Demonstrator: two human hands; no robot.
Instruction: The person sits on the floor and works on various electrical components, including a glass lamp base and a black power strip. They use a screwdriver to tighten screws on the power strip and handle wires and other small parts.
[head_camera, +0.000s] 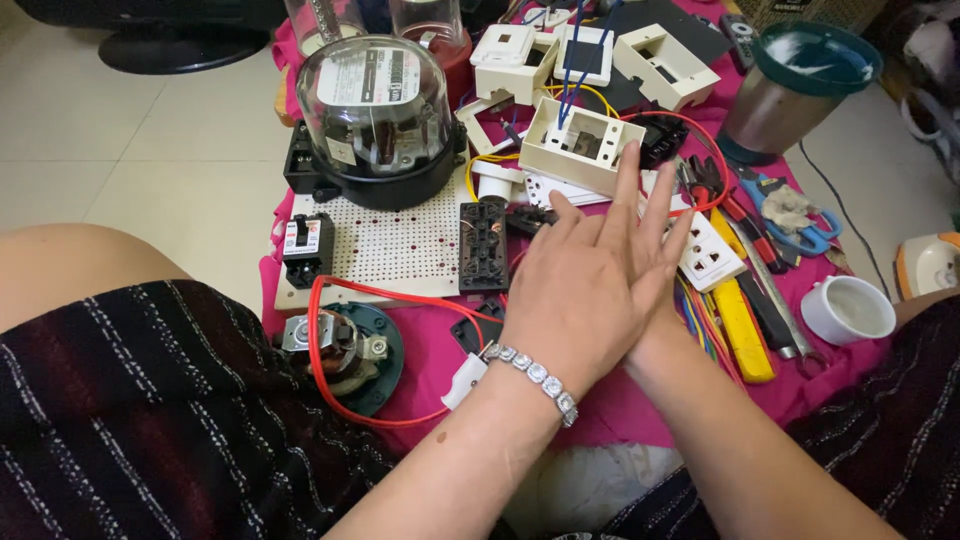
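— What are the two hands doing?

— The left hand (585, 300), with a sparkling silver link bracelet (533, 375) on its wrist, lies flat on top of the right hand (672, 250), palm to back. The left hand's fingers (628, 190) are stretched out straight and slightly spread, gripping nothing. Of the right hand only the fingertips and a strip of its edge show from under the left; those fingers look straight too, but I cannot tell for sure whether they pinch anything beneath.

— What is nearest to them?

— Just past the fingertips sits a cream plastic switch box with rectangular cut-outs (580, 145), blue wires running up out of it. Just right of the hands lies a white plastic socket plate with three-pin holes (712, 258). To the left of the hands a black terminal block (483, 247) rests on a white perforated mounting board (395, 245).

— And further out?

— At the back of that board stands a glass-domed electricity meter on a black base (375, 120), with a small black circuit breaker (307, 248) at the board's left edge. A red wire (330, 300) loops around a small motor on a dark green round base (345, 350). On the right are a yellow-handled tool (742, 330), blue-handled pliers (790, 215) and a white ceramic cup (848, 308). Everything lies on a magenta cloth (430, 370) spread over the pale tiled floor (150, 140).
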